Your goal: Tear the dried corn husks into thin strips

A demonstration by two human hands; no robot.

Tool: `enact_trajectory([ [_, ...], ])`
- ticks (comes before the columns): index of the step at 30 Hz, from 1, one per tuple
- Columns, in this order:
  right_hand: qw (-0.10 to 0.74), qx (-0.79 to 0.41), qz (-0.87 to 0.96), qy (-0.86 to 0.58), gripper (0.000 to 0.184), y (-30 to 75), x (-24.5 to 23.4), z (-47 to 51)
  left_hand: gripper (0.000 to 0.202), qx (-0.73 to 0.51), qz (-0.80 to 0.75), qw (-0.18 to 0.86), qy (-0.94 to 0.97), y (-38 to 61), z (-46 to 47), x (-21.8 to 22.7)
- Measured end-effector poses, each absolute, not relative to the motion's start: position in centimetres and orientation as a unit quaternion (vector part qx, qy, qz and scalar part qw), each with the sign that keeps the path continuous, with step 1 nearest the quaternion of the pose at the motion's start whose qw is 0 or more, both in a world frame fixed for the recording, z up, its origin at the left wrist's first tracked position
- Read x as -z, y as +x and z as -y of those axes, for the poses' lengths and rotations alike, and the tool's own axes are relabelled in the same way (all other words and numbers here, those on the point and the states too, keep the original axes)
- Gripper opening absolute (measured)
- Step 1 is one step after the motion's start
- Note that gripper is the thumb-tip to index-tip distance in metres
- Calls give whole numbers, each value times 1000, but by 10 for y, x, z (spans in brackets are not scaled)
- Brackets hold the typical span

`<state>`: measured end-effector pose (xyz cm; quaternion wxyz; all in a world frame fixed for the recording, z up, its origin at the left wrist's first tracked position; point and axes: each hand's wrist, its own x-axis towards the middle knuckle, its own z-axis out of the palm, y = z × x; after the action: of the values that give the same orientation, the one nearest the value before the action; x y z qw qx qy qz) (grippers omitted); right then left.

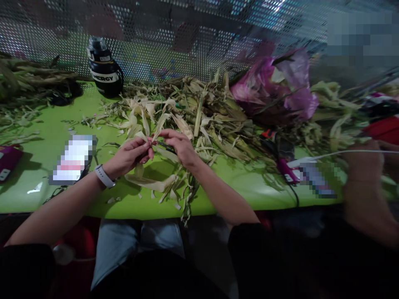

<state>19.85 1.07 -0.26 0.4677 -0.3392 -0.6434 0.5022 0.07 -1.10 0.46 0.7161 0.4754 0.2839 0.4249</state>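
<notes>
Over the green tabletop [102, 199] my two hands meet at a pale, dry corn husk [161, 124]. My left hand [134, 153], with a white band on its wrist, pinches the husk between thumb and fingers. My right hand [182, 148] is closed close beside it, its fingertips at the same spot. A dark slender tool [166, 145] shows under the right fingers; its exact kind is hard to make out. More pale husk strips [152, 182] lie below the hands, and a heap of dry husks and stalks [218, 120] spreads behind them.
A black bottle [107, 77] stands at the back against a perforated metal screen [149, 50]. Left lies a phone [73, 160]; right, another phone [318, 178] beside a white cable [343, 153]. A pink plastic bag [280, 87] sits behind. Another person's arm [363, 182] reaches in at right.
</notes>
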Motion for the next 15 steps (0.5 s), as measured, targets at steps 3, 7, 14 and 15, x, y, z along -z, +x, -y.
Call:
enact_trajectory([
  [3,420,-508,669,-343,29,198,3,-13,23,-419,-272,741,449,1,11,-7],
  [7,398,-514,685,-330,30,195,3,-13,24,-415,-273,746,444,0,10,-6],
  [14,386,-516,699,-310,34,192,10,-16,30,-417,-339,703,466,-1,13,-5],
  [15,385,-514,703,-306,34,192,11,-16,30,-418,-345,700,465,-1,13,-5],
])
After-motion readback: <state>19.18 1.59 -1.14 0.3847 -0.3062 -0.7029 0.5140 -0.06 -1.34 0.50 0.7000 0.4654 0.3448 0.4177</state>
